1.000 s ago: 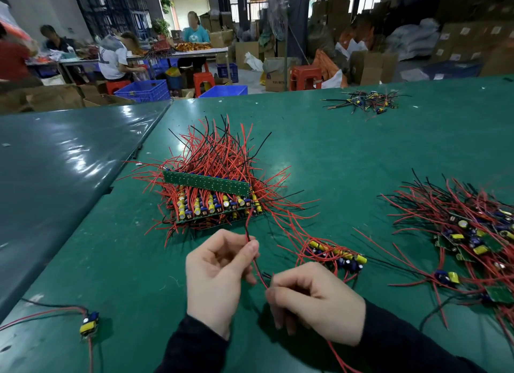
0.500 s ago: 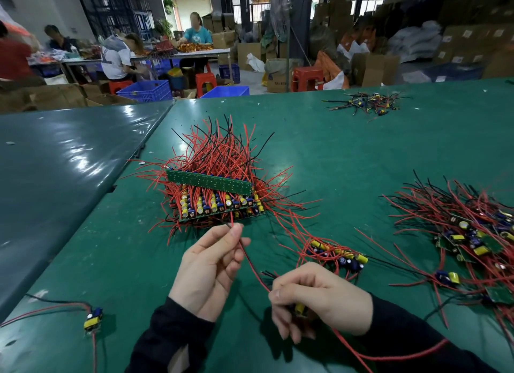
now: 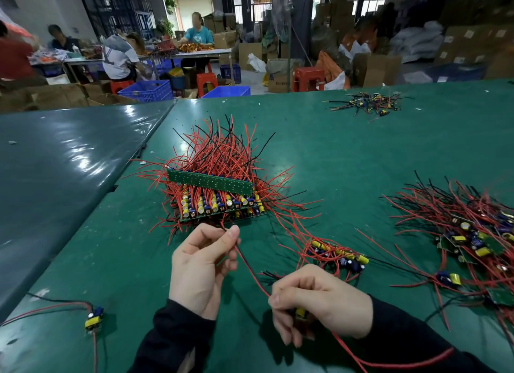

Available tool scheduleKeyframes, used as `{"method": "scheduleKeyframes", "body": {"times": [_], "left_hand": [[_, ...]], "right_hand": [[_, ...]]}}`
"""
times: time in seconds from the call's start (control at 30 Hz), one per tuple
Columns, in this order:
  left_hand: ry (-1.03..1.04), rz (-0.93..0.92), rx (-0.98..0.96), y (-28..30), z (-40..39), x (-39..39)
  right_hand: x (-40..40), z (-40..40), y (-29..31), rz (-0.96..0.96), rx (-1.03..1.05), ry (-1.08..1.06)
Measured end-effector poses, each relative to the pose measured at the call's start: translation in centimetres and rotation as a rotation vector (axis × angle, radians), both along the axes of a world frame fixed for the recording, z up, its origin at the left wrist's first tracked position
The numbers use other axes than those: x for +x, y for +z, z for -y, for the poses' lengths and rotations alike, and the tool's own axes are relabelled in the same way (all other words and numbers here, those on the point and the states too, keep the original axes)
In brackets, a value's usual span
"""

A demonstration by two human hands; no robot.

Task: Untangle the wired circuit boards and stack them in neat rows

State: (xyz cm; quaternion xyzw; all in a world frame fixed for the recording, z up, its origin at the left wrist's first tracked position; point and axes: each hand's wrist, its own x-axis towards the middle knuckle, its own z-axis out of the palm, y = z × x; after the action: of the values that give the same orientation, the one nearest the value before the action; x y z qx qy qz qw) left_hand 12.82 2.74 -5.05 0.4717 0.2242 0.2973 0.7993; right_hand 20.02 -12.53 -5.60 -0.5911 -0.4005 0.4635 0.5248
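Head view: the right hand (image 3: 319,300) curls around a small circuit board with a yellow capacitor (image 3: 300,313), near the green felt table (image 3: 347,155) edge. Its thin red lead wire (image 3: 250,269) runs up-left to the left hand (image 3: 201,264), pinched at the fingertips just before the neat stacked row of green boards (image 3: 214,194).

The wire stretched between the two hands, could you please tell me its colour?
Red. The wire runs from the left hand to the right hand, clearest in the head view.
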Motion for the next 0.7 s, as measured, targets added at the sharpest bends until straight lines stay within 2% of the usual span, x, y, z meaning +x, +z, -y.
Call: {"method": "scheduleKeyframes", "body": {"times": [0.13,0.2,0.27,0.37,0.4,0.43,0.53,0.57,0.7], "left_hand": [[0.244,-0.018,0.546,-0.9,0.4,0.1],[0.288,-0.032,0.687,-1.0,0.6,0.1],[0.286,-0.008,0.639,-0.9,0.6,0.1],[0.253,0.05,0.418,-0.6,0.3,0.1],[0.249,0.055,0.4,-0.5,0.3,0.1],[0.258,0.049,0.444,-0.6,0.4,0.0],[0.275,0.008,0.759,-0.5,1.2,-0.3],[0.279,0.01,0.799,-0.4,1.3,-0.4],[0.265,0.065,0.584,0.1,0.8,-0.1]], "right_hand": [[0.2,-0.1,-0.4,0.05,-0.077,-0.081],[0.2,-0.2,-0.6,0.055,-0.106,-0.098],[0.2,-0.3,-0.7,0.057,-0.12,-0.112],[0.1,-0.3,-0.5,0.053,-0.135,-0.13],[0.1,-0.3,-0.5,0.054,-0.149,-0.14],[0.2,-0.3,-0.5,0.055,-0.169,-0.151],[0.3,-0.2,-0.6,0.068,-0.228,-0.183],[0.2,-0.2,-0.6,0.076,-0.236,-0.189],[0.2,-0.2,-0.4,0.062,-0.208,-0.191]]}}
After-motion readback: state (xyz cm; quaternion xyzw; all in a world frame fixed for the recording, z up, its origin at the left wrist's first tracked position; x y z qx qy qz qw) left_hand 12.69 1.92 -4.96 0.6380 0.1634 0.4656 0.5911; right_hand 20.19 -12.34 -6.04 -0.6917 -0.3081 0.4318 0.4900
